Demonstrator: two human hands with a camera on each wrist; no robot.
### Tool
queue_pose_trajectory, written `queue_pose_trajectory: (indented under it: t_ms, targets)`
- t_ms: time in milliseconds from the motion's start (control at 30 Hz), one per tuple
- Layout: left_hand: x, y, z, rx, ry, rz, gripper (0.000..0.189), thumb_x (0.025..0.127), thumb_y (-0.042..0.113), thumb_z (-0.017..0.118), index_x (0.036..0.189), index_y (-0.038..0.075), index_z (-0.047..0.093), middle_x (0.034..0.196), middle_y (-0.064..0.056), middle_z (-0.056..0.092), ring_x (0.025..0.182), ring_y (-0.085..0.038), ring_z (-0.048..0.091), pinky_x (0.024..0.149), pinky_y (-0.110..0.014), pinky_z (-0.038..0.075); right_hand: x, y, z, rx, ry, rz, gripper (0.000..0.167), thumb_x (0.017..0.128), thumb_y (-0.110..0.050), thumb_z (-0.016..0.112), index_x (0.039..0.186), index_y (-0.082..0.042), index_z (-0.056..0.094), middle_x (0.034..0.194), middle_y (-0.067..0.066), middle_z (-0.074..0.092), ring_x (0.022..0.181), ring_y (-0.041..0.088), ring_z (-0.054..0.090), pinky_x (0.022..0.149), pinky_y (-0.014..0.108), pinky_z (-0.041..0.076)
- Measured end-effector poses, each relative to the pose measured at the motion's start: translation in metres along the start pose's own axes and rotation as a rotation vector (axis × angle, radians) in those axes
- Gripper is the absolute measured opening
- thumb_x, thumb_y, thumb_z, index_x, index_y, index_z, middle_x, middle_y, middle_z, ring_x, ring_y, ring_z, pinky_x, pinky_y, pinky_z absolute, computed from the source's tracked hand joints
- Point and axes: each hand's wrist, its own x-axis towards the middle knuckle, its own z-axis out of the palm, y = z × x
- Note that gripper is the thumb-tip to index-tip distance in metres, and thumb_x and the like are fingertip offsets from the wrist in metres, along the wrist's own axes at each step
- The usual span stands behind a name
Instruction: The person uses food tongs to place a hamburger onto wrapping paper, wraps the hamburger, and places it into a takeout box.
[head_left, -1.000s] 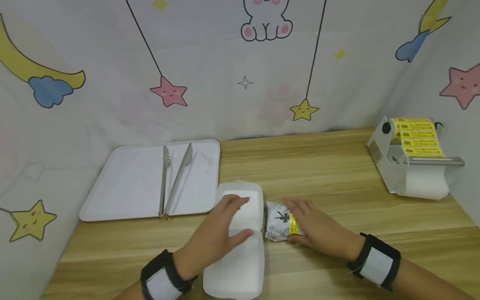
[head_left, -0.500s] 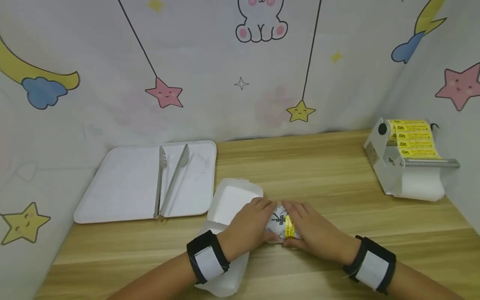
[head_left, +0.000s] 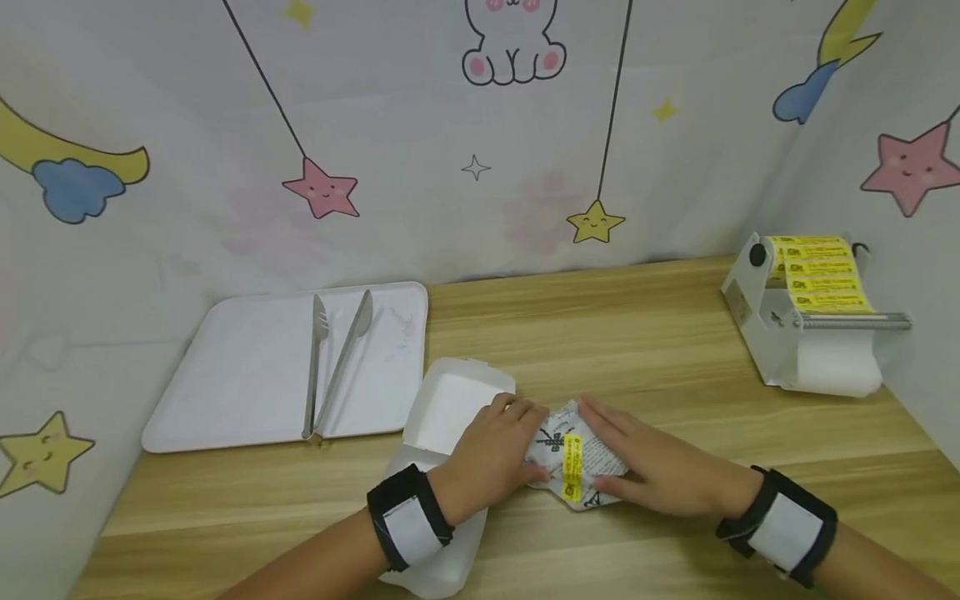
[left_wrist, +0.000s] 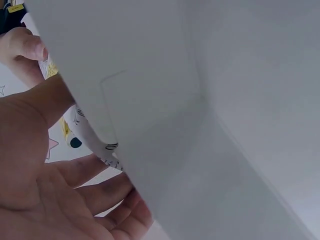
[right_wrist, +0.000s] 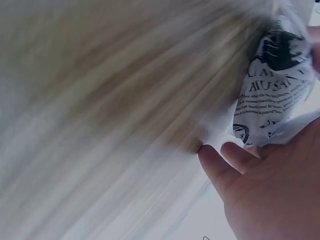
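A paper-wrapped packet, white with black print and a yellow label, lies between the two hands. Its contents are hidden. My left hand grips the packet's left end, thumb near me and fingers on the far side; the packet also shows between them in the left wrist view. My right hand is at the packet's right side, fingers fairly straight, with thumb and fingertips at the paper's edges. An opened white foam takeaway box lies askew under my left forearm, its near half partly covered.
A white tray at the back left bears metal tongs. On the right stands a label dispenser with a roll of yellow labels. A patterned cloth hangs behind the wooden table.
My left hand has moved from over the foam box to the packet, and the box has turned askew. The packet has turned, its right end swinging nearer. My right hand has shifted right.
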Motion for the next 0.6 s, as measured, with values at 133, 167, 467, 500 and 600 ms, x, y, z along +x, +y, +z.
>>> queue_pose_trajectory:
  t_ms: [133,167,467,500,600]
  targets:
    - [-0.001,-0.002,-0.002,0.0,-0.004,0.036,0.084,0.078,0.049,0.084,0.143,0.006,0.054,0.139,-0.01,0.06,0.13,-0.028,0.049,0.108,-0.04,0.043,-0.001,0.001,0.001,-0.056,0.047,-0.042,0.08,0.102,-0.046,0.058,0.159,0.001,0.026,0.161,0.02,0.034,0.144,0.036,0.039,0.113,0.055,0.038]
    - [-0.002,-0.003,-0.003,-0.003,-0.011,0.045,0.086,0.077,0.049,0.084,0.144,0.006,0.053,0.139,-0.009,0.059,0.13,-0.027,0.049,0.108,-0.04,0.043,0.0,0.001,0.002,-0.081,0.064,-0.053,0.08,0.102,-0.044,0.061,0.158,0.002,0.028,0.159,0.021,0.037,0.142,0.036,0.042,0.112,0.054,0.039]
    - [-0.003,-0.005,0.003,-0.011,0.001,0.067,0.081,0.077,0.043,0.089,0.143,0.01,0.054,0.133,-0.005,0.062,0.126,-0.023,0.049,0.109,-0.037,0.041,0.007,0.002,0.005,-0.159,0.099,-0.038,0.076,0.09,-0.037,0.078,0.148,0.002,0.047,0.137,0.016,0.059,0.121,0.027,0.059,0.099,0.048,0.052]
    - [-0.003,-0.005,0.003,-0.011,0.013,0.072,0.08,0.077,0.043,0.089,0.142,0.011,0.055,0.132,-0.004,0.062,0.126,-0.023,0.049,0.109,-0.037,0.041,0.008,0.001,0.003,-0.151,0.097,-0.03,0.075,0.089,-0.037,0.079,0.146,0.002,0.05,0.134,0.014,0.061,0.117,0.025,0.06,0.097,0.046,0.053]
    - [-0.005,-0.006,0.0,-0.007,0.052,0.091,0.078,0.076,0.044,0.089,0.139,0.011,0.057,0.13,-0.004,0.063,0.124,-0.023,0.05,0.109,-0.037,0.041,0.01,-0.001,-0.004,-0.143,0.1,-0.019,0.073,0.084,-0.036,0.083,0.142,-0.001,0.055,0.13,0.009,0.064,0.112,0.019,0.061,0.092,0.043,0.055]
